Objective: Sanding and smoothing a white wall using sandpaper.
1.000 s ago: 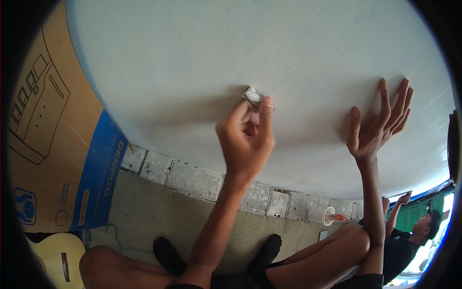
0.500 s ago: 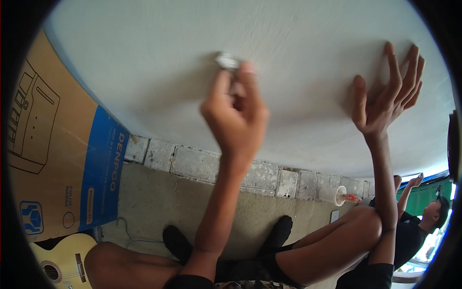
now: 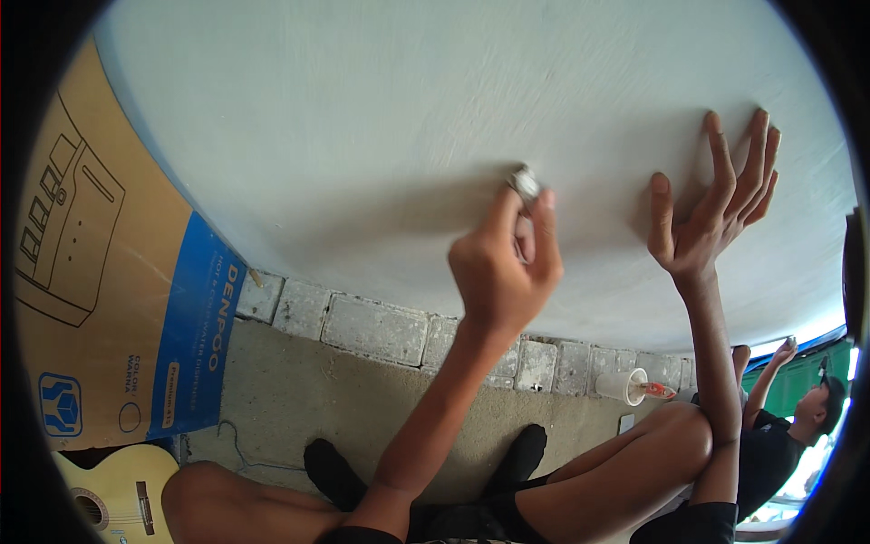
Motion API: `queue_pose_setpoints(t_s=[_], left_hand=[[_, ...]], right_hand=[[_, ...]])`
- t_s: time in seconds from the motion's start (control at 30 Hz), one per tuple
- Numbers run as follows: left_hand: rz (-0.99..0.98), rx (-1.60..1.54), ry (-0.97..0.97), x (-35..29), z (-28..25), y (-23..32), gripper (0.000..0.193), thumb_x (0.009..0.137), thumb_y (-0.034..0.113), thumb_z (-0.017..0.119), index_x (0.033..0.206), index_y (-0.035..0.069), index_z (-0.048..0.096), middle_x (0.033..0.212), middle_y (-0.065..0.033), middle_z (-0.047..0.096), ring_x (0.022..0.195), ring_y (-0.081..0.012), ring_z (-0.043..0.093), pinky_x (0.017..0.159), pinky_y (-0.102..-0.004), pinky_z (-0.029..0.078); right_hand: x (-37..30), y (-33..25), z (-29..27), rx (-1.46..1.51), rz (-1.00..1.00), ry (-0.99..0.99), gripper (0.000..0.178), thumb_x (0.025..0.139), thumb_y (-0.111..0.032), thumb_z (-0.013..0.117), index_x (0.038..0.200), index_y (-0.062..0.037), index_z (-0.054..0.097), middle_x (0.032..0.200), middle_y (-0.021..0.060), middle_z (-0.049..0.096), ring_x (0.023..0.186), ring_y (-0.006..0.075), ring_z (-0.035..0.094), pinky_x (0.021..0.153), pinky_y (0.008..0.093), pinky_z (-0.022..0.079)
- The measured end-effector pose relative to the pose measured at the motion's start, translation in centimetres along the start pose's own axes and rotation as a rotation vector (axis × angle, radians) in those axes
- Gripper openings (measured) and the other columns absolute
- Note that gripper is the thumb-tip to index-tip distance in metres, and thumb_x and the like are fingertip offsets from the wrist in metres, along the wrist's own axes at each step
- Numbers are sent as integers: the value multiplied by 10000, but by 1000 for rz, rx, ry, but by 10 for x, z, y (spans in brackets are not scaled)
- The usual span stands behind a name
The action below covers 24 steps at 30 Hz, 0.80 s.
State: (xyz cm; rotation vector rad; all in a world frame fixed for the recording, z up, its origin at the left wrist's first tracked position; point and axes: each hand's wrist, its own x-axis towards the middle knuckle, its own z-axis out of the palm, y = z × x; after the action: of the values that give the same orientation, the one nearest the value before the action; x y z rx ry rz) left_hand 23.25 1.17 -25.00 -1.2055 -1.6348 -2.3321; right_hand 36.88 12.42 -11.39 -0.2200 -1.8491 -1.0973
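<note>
My left hand (image 3: 505, 272) is closed, pinching a small silvery-white, crumpled-looking piece (image 3: 525, 183) between thumb and fingers. That piece is at the surface of a large pale grey wall (image 3: 344, 109); its exact kind is too small to make out. To the right, my right hand (image 3: 711, 218) has its fingers spread, the fingertips resting against the same wall. Nothing is in it. Its forearm rises past my bent right knee.
A big cardboard box (image 3: 127, 181) with a blue band stands at the left, above a pale guitar (image 3: 122, 494). Grey blocks (image 3: 376, 328) line the wall's foot. At right are a white cup (image 3: 622, 386) holding a red-and-white thing and a person (image 3: 787, 426) in black reaching toward the wall.
My left hand has moved right and lower along the wall with the silvery-white piece. The right hand stays spread on the wall; the view has shifted slightly.
</note>
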Motion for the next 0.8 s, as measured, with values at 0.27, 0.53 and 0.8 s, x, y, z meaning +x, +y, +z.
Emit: queue_pose_setpoints(t_s=[0.27, 0.53, 0.8], left_hand=[[173, 71, -23, -14, 12, 6, 145, 971, 187, 672, 987, 68, 753, 518, 27, 585, 382, -59, 487, 367, -237, 338], [62, 92, 3, 13, -15, 4, 224, 996, 149, 652, 801, 67, 576, 488, 47, 418, 390, -49, 379, 404, -240, 268], [82, 147, -38, -13, -1, 2, 159, 973, 153, 674, 845, 86, 608, 491, 36, 462, 385, -56, 453, 397, -236, 315]], right_hand=[[0, -1, -5, 4, 16, -30, 664, 889, -491, 599, 1466, -169, 529, 1622, 216, 332, 1546, 376, 220, 1222, 592, 80], [0, -4, -5, 30, 52, -43, 643, 897, -480, 591, 1464, -179, 541, 1611, 244, 337, 1542, 391, 222, 1214, 593, 53], [1, -4, -6, 34, 49, -50, 645, 888, -473, 607, 1463, -189, 537, 1616, 236, 331, 1545, 387, 214, 1217, 596, 46]])
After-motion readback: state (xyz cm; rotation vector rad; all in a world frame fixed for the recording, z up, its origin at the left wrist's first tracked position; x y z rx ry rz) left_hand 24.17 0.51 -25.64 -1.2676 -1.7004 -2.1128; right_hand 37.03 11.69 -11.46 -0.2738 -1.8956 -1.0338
